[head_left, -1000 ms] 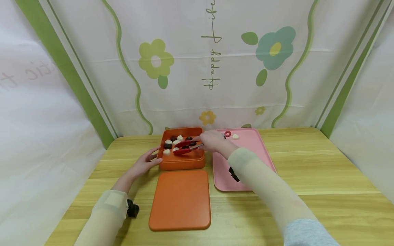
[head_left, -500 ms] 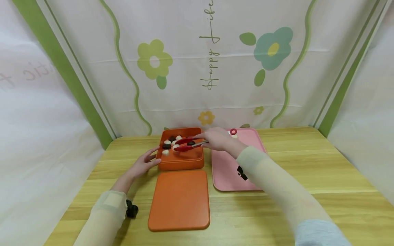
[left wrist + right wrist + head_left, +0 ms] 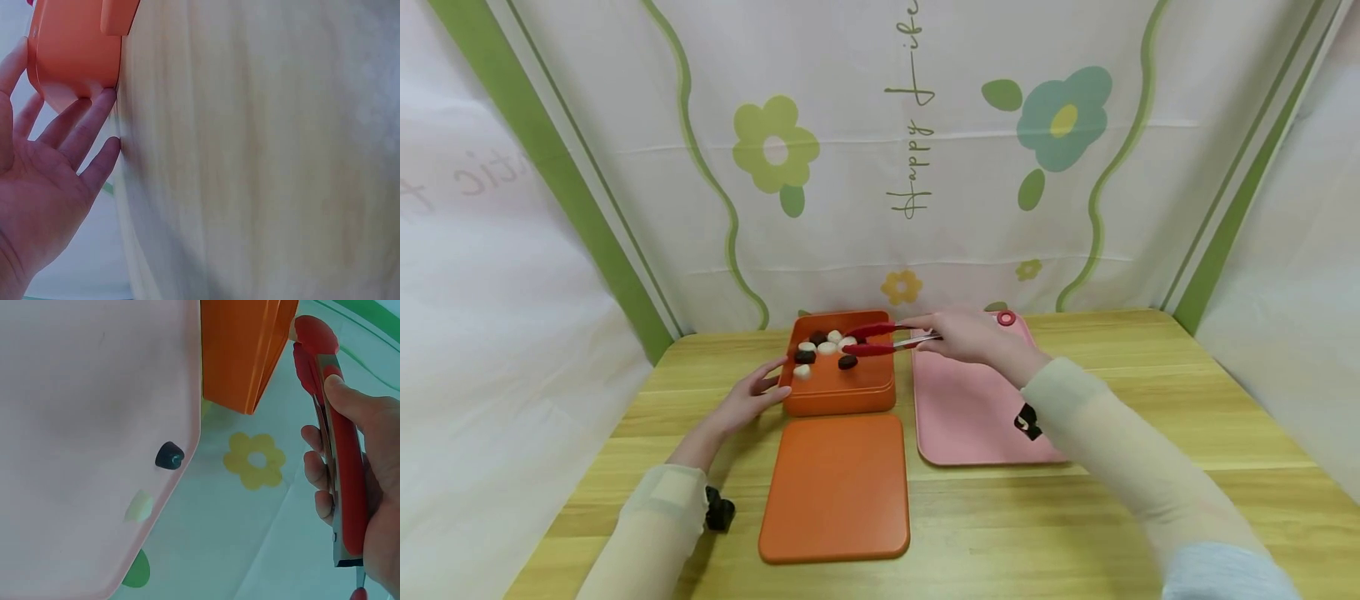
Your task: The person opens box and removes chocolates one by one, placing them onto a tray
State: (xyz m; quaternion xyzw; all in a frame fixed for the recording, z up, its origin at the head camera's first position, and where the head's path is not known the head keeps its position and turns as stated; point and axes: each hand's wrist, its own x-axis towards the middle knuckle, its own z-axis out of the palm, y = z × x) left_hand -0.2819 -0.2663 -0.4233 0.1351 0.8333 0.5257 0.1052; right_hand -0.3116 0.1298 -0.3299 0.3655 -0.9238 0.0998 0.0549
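Observation:
The person's right hand (image 3: 973, 335) grips red-and-metal tongs (image 3: 880, 350) above the right side of an orange box (image 3: 842, 403); in the right wrist view the hand (image 3: 372, 444) wraps the handle. A white piece (image 3: 847, 342) shows at the tongs' tips, pale (image 3: 292, 330) in the right wrist view. Several white and dark pieces lie in the box, among them a dark one (image 3: 847, 362). The left hand (image 3: 747, 406) touches the box's left side, its fingers (image 3: 81, 128) extended against the wall in the left wrist view.
An orange lid (image 3: 837, 490) lies flat in front of the box. To the right is a pink tray (image 3: 977, 417), partly under the right arm; in the right wrist view a dark piece (image 3: 169, 455) and a pale piece (image 3: 139, 506) lie on it. A printed curtain hangs behind the table.
The right hand and tongs have moved right, with a white piece at the tips. A dark piece near the box's middle shows more plainly. The left hand stays at the box.

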